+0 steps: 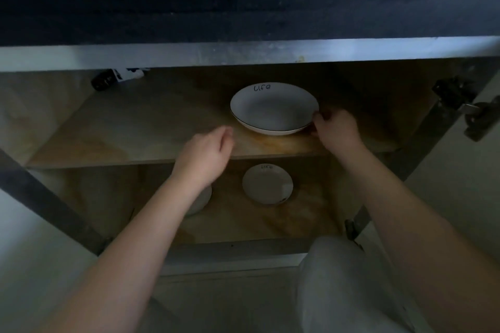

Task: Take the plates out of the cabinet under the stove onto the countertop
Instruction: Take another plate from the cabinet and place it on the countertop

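**Lifting the deep plate from the upper shelf of the cabinet**

Landmark: the deep plate, white with a dark rim line and the word "Life", resting on the upper shelf. Left of the plate, the left hand hovers over the shelf edge with loosely curled fingers, grasping nothing and not touching the plate. At the plate's right rim, the right hand has its fingers curled onto the edge; it appears to pinch the rim, though the thumb's contact underneath is hidden.

To do the step well, the left hand would best take the opposite rim, so that the plate lifts level and comes forward clear of the metal rail above it before rising to the countertop.

Below the plate, on the lower shelf, lie a small plate and, to its left, a second plate largely hidden by the left forearm. Far left of the plate, at the back, lies a dark object too dim to identify. Right of the plate, hinges mark the open door. The shelves are stained wood grain; lighting is dim.
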Available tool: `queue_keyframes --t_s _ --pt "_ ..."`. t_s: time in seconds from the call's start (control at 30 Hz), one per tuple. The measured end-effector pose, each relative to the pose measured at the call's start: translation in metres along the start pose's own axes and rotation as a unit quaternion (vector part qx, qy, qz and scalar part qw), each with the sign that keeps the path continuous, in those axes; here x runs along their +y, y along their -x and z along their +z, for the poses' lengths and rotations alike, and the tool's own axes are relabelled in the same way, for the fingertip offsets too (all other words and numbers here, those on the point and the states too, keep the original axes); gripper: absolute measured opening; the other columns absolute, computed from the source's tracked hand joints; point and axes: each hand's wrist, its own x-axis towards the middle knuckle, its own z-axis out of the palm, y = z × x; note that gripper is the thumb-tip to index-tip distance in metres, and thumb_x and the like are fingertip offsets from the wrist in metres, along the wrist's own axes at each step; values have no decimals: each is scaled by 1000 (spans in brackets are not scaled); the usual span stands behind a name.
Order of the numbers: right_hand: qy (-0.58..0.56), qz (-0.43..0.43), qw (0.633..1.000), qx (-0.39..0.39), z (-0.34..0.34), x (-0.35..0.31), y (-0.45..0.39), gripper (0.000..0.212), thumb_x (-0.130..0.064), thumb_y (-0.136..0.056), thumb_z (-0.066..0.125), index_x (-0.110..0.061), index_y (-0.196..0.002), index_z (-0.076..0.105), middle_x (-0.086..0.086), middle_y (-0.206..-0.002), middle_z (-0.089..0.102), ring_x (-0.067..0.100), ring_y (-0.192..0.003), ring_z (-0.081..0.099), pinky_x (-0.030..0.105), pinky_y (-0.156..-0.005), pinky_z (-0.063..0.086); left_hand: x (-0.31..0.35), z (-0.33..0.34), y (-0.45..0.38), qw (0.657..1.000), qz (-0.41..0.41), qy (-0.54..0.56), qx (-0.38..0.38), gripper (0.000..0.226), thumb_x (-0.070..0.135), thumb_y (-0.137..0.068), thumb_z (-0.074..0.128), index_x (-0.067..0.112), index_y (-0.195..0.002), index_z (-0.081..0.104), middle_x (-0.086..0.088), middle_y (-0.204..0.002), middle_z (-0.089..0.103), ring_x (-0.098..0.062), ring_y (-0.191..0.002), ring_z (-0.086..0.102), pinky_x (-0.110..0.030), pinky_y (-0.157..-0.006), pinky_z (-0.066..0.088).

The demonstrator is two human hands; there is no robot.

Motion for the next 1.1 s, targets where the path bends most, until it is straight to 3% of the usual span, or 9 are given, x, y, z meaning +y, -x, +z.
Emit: queue_keyframes --t_s 0.07,0.17,0.3,0.43,0.63,0.73,0.8,0.93,1.1 --pt "-48 33 998 -19 -1 -3 -14 31 -26 -97 55 -14 -125 59 -7 -80 62 11 -73 69 38 -79 59 -5 -6 -11 991 -46 128 18 43 47 -102 29 32 -135 52 9 -118 64 -7 -98 60 -28 -77 49" --pt "-127 91 986 -65 -1 -9 -23 44 -9 -91 62 -10 -134 53 2 -100 63 12 -70 67 33 -77 59 -1 -5 -26 930 -134 343 0 40 46 -103 33 34 -137 51 5 -138 56 -14 -116 57 -41 -98 50" --pt "-59 69 994 -61 1 -12 -21 41 -11 -87 68 -11 -127 56 1 -93 66 4 -58 66 19 -60 56 4 -3 -33 828 -229 511 -9 41 36 -104 38 24 -142 46 -2 -140 51 -19 -112 58 -39 -92 54" --pt "-80 93 990 -70 -1 -10 -4 43 -9 -81 72 -14 -122 58 -4 -86 61 8 -68 68 28 -67 60 -1 -4 -41 787 -261 558 -21 43 34 -102 45 21 -143 43 -5 -137 53 -20 -110 60 -42 -88 57" --pt "-98 73 990 -74 -6 -7 6 44 -19 -90 66 -17 -132 54 -2 -103 61 15 -82 67 38 -83 59 11 1 -54 808 -272 521 -44 47 26 -97 59 16 -141 45 -9 -134 56 -21 -100 66 -30 -64 61" --pt "-14 46 997 -56 -10 -14 0 42 -25 -96 57 -17 -137 51 10 -130 58 27 -108 61 41 -94 51 17 5 -60 830 -280 481 -41 52 19 -96 61 14 -145 42 -12 -138 52 -25 -104 64 -26 -55 59" --pt "20 32 997 -60 -9 -21 -2 42 -19 -96 55 -18 -138 50 10 -134 56 28 -115 57 37 -85 49 20 6 -62 835 -291 467 -33 53 13 -96 59 13 -146 40 -13 -141 50 -28 -108 62 -25 -51 59" --pt "15 45 997 -68 -5 -28 0 45 -10 -93 56 -19 -137 51 10 -132 57 22 -102 55 31 -72 41 21 4 -53 838 -285 465 -16 49 6 -97 55 10 -144 43 -13 -136 54 -27 -103 64 -25 -53 60" --pt "-118 83 986 -83 -7 -23 19 52 -9 -90 60 -20 -140 48 0 -118 59 12 -79 56 30 -69 54 4 -12 -17 856 -232 461 20 44 5 -94 57 15 -137 53 -2 -117 60 -22 -95 67 -28 -59 60"
